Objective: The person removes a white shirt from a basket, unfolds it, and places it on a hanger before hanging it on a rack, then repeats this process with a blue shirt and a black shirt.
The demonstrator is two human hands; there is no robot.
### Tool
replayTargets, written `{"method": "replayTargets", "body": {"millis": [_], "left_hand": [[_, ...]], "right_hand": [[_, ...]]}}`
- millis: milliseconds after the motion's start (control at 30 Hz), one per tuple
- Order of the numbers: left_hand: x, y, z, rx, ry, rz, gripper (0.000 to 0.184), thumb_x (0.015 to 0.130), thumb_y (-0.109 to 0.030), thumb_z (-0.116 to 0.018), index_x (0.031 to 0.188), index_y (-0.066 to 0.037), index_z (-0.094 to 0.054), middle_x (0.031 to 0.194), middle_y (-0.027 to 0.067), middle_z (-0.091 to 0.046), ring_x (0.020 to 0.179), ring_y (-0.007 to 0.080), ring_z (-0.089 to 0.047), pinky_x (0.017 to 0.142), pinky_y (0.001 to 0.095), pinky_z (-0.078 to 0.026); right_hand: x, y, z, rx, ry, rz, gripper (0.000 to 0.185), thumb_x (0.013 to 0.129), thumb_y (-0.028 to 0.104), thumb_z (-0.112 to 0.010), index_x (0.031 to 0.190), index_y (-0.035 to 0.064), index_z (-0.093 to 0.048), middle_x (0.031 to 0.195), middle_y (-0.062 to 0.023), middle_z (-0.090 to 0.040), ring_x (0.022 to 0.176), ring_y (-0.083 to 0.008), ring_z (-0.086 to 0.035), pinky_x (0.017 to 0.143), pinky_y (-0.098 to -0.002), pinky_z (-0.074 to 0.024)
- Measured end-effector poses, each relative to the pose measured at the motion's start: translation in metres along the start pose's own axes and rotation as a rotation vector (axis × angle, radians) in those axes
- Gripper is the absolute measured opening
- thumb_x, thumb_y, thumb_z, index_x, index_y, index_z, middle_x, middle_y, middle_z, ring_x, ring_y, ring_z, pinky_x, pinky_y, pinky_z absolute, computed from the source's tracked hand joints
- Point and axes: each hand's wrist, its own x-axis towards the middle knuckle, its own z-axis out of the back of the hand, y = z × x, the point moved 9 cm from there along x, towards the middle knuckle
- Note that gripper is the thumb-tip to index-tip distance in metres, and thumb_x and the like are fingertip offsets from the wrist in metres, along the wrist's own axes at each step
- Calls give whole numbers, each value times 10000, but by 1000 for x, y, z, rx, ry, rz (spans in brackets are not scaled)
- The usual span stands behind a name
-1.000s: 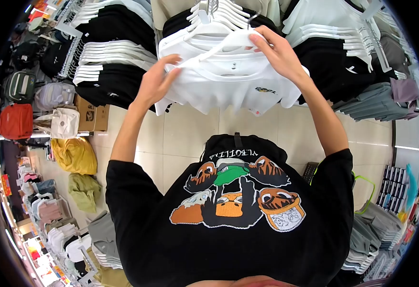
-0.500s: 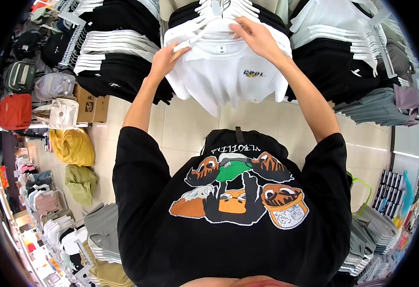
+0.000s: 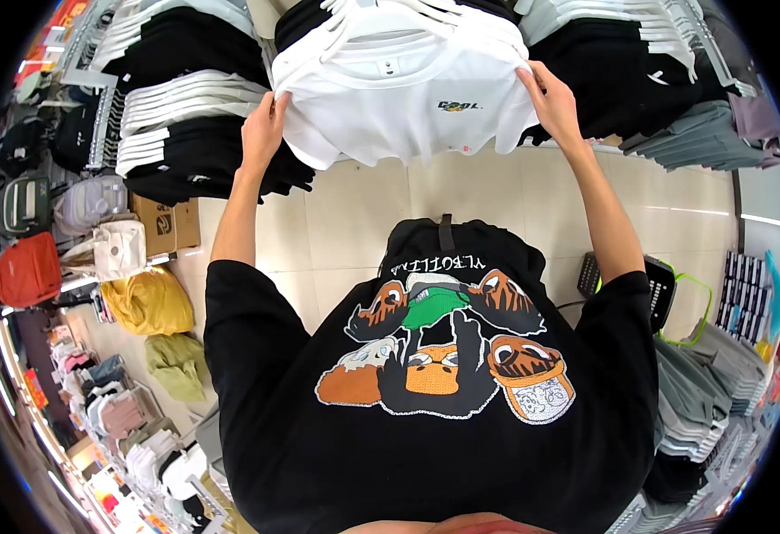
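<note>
A white T-shirt (image 3: 381, 111) with a small "COOL" print on the chest hangs at the top middle, spread wide. At its left shoulder edge, my left hand (image 3: 263, 132) pinches the fabric between thumb and fingers. My right hand (image 3: 550, 100) grips the opposite shoulder edge in the same way. A white hanger (image 3: 381, 20) shows above the shirt's neckline. More white hangers are packed closely behind it.
Black shirts (image 3: 181, 44) on white hangers fill the rack on the left, with more black shirts (image 3: 577, 76) on the right. Backpacks, including a red one (image 3: 28, 270), stand at far left near a cardboard box (image 3: 167, 222). A black basket (image 3: 661, 298) with a green handle is at right.
My hands have moved from the hanger and collar area outward to the shirt's shoulder edges. The T-shirt is now stretched wider and sits higher in view. The black basket has come into sight.
</note>
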Motion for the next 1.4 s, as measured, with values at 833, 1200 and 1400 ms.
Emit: {"method": "replayTargets", "body": {"millis": [833, 1200, 1400], "left_hand": [[-201, 10, -192, -478, 820, 67, 292, 1070, -282, -533, 1009, -25, -659, 749, 81, -712, 630, 161, -663, 638, 328, -524], [-172, -244, -319, 100, 1288, -864, 398, 1019, -404, -542, 1002, -23, -657, 952, 225, -728, 942, 447, -678, 808, 537, -519], [-178, -419, -335, -143, 1088, -783, 422, 991, -345, -626, 780, -2, -500, 618, 171, -509, 584, 348, -494, 622, 471, -452]], "right_hand": [[-386, -35, -92, 548, -342, -960, 298, 1046, 213, -599, 1177, -46, -667, 1033, -119, -747, 960, -183, -712, 890, -323, -546], [-526, -41, -68, 601, -812, -1123, 271, 1054, 197, -583, 1150, -42, -668, 969, -114, -753, 901, -162, -713, 855, -300, -557], [-558, -88, 27, 536, -882, -1115, 278, 1062, 209, -570, 1164, -30, -667, 970, -112, -752, 917, -173, -713, 860, -312, -553]]}}
